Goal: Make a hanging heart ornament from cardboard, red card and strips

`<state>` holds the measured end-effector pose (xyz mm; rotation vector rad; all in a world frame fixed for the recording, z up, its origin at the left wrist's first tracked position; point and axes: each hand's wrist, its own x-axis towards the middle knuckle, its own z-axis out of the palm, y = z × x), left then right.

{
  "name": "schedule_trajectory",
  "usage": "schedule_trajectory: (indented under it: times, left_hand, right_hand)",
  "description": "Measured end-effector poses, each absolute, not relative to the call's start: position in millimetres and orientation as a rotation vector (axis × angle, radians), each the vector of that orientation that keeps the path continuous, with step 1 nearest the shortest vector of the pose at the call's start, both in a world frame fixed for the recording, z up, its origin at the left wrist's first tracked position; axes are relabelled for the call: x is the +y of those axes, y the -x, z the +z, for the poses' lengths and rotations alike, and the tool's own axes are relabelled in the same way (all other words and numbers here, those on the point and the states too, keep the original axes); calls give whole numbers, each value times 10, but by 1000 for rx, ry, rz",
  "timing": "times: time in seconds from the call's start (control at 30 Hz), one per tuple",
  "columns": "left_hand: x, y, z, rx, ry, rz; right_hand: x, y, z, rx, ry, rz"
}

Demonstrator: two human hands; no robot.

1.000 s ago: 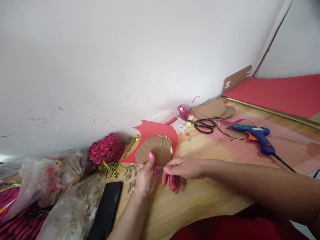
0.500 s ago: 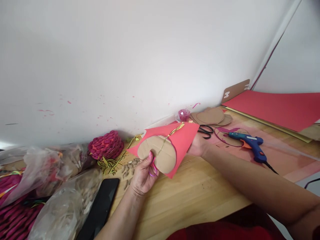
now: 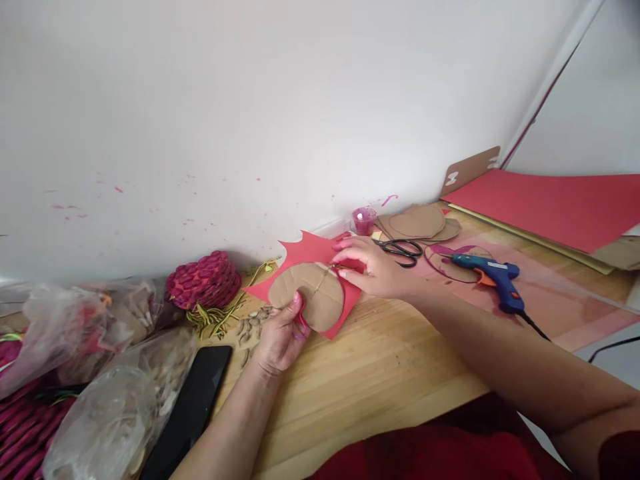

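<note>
My left hand pinches the lower edge of a brown cardboard heart that lies on a red paper cut-out with a jagged edge. A thin gold thread crosses the cardboard. My right hand rests on the upper right side of the red paper, fingers at the thread's end. Both lie low over the wooden table, close to the white wall.
Black scissors, a blue glue gun with its cord, cardboard hearts and a small pink cup lie to the right. A magenta woven bundle, plastic bags and a black phone sit left. Red sheets lie far right.
The red paper, lifted and held from behind half a second ago, is now flat under the cardboard. My right hand came from behind it onto its top edge.
</note>
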<state>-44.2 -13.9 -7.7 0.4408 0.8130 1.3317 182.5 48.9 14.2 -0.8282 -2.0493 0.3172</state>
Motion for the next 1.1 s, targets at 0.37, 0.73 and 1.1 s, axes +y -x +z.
schedule_trajectory:
  times: [0.37,0.73,1.1]
  left_hand:
    - [-125,405,-178,903,-599,1463]
    - [-197,309,-169,792,-605,1381]
    - [-275,250,-110,739,-574,1260]
  right_hand:
    - [322,-1725,183,-1997,958,280]
    - [244,-1624,119,-1962,807,256]
    - [164,-1537,52,-2062,738,139]
